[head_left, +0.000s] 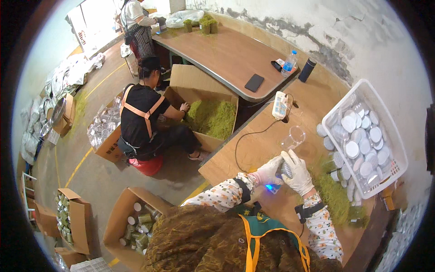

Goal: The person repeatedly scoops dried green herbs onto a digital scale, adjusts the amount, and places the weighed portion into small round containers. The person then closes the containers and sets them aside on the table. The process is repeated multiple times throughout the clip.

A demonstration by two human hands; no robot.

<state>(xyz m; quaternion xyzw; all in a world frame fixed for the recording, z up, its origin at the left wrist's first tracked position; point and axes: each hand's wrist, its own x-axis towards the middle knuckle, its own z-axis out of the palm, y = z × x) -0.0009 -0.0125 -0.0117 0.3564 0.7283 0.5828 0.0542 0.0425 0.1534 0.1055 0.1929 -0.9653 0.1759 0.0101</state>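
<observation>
Both my hands wear whitish gloves and meet over the wooden table. Between them is a small round grey-white lid-like piece (286, 170) with a dotted face; whatever lies below it is hidden by my fingers. My left hand (269, 171) closes on it from the left, and my right hand (297, 174) curls around its right side. Just under my left fingers a small device glows blue (272, 187). A clear plastic jar (296, 135) lies beyond my hands. Loose green moss-like fibre (333, 192) is heaped right of my right hand.
A white plastic basket (398, 168) of white-lidded clear jars stands at right. A power strip (281, 107) with a cable lies ahead, near a dark flask (307, 70). Left, a seated person (144, 109) reaches into a carton (213, 144) of green fibre. An open box (118, 217) holds filled jars.
</observation>
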